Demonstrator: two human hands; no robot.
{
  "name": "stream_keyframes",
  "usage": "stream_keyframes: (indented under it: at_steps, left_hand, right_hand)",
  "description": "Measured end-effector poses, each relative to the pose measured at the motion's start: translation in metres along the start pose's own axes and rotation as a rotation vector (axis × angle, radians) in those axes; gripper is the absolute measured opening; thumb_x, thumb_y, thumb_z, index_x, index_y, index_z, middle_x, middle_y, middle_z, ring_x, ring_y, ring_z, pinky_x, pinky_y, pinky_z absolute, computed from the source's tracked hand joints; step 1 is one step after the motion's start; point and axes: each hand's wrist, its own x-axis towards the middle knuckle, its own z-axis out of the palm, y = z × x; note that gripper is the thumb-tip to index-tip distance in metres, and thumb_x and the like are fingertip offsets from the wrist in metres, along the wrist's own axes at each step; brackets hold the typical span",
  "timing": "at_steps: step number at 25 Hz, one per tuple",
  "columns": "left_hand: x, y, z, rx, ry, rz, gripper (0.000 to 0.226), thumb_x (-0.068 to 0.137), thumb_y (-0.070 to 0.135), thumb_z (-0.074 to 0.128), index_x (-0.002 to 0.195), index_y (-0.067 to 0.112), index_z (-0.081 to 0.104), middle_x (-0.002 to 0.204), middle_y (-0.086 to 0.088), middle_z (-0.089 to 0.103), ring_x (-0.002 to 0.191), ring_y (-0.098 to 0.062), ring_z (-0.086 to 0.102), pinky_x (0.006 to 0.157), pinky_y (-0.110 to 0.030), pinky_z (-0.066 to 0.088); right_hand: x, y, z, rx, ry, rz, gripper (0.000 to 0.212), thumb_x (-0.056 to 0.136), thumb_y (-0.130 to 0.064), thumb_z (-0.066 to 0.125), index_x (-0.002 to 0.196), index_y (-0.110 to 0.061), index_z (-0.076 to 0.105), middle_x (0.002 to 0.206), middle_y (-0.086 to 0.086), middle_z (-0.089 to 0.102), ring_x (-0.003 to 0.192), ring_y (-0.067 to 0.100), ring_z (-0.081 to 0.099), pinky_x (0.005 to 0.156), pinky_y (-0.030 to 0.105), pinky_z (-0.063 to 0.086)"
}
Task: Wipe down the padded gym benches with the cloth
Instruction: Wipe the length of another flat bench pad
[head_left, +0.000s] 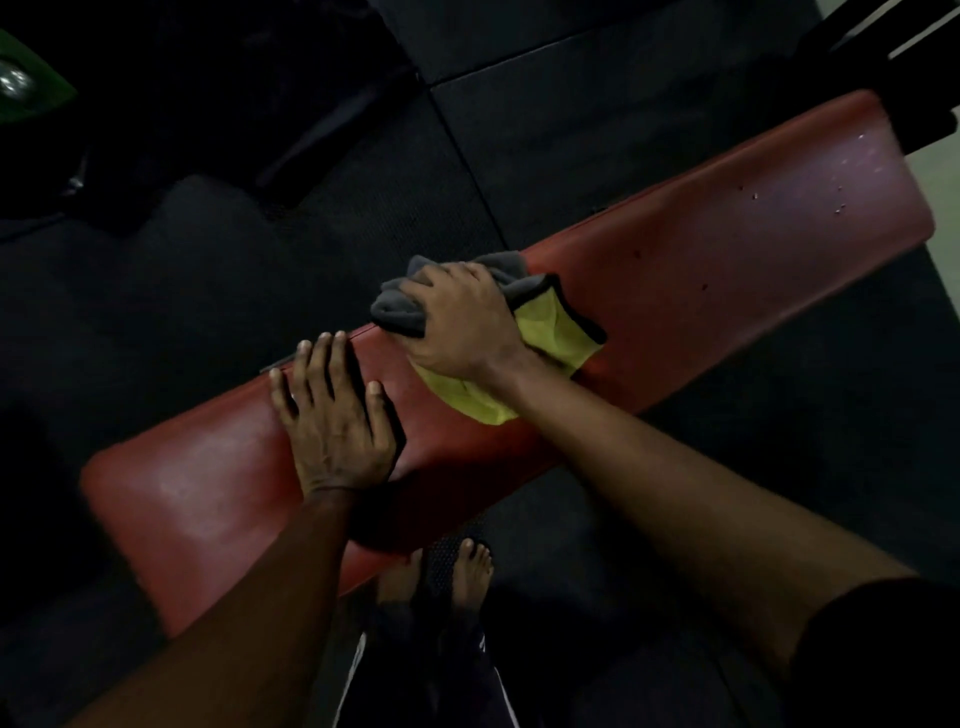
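A long red padded bench runs slantwise from lower left to upper right. A yellow and grey cloth lies bunched on its middle, at the far edge of the pad. My right hand grips the cloth, fingers curled over the grey part and pressing it onto the pad. My left hand rests flat on the bench to the left of the cloth, fingers straight and spread, holding nothing. Small white specks dot the upper right end of the pad.
Dark rubber floor mats surround the bench. My bare feet stand close against its near side. A green object sits at the far left, and dark equipment frames stand at the top right.
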Motion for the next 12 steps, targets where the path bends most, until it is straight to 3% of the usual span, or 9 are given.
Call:
stream_keyframes:
  at_steps: [2, 6, 9, 12]
  left_hand:
    - [-0.001, 0.000, 0.000, 0.012, 0.005, 0.004, 0.065, 0.096, 0.040, 0.033, 0.151, 0.006, 0.037, 0.154, -0.015, 0.040, 0.148, -0.031, 0.027, 0.123, -0.054, 0.010]
    - [0.001, 0.000, 0.001, 0.011, 0.006, 0.006, 0.066, 0.095, 0.041, 0.034, 0.151, 0.007, 0.037, 0.154, -0.014, 0.040, 0.148, -0.030, 0.028, 0.123, -0.054, 0.010]
    - [0.001, 0.000, 0.001, 0.010, -0.005, 0.004, 0.066, 0.095, 0.042, 0.033, 0.152, 0.007, 0.036, 0.155, -0.014, 0.040, 0.148, -0.031, 0.028, 0.123, -0.054, 0.010]
    - [0.001, 0.001, 0.001, 0.014, -0.002, 0.004, 0.067, 0.095, 0.042, 0.033, 0.152, 0.007, 0.037, 0.155, -0.013, 0.040, 0.148, -0.031, 0.028, 0.122, -0.055, 0.011]
  right_hand:
    - [0.004, 0.033, -0.010, -0.084, -0.028, -0.029, 0.053, 0.083, -0.066, 0.052, 0.117, -0.030, 0.069, 0.107, -0.001, 0.066, 0.101, 0.023, 0.062, 0.091, 0.041, 0.043]
    - [0.008, 0.098, -0.032, -0.144, 0.061, 0.336, 0.052, 0.087, -0.069, 0.049, 0.105, -0.027, 0.072, 0.103, 0.000, 0.067, 0.096, 0.026, 0.063, 0.090, 0.040, 0.045]
    - [0.008, 0.064, -0.024, -0.162, 0.127, 0.413, 0.047, 0.084, -0.065, 0.056, 0.099, -0.022, 0.071, 0.100, 0.002, 0.066, 0.095, 0.027, 0.062, 0.092, 0.041, 0.043]
    - [-0.001, 0.011, -0.007, -0.093, 0.098, 0.263, 0.047, 0.080, -0.060, 0.057, 0.107, -0.024, 0.070, 0.103, 0.001, 0.067, 0.100, 0.025, 0.061, 0.098, 0.042, 0.040]
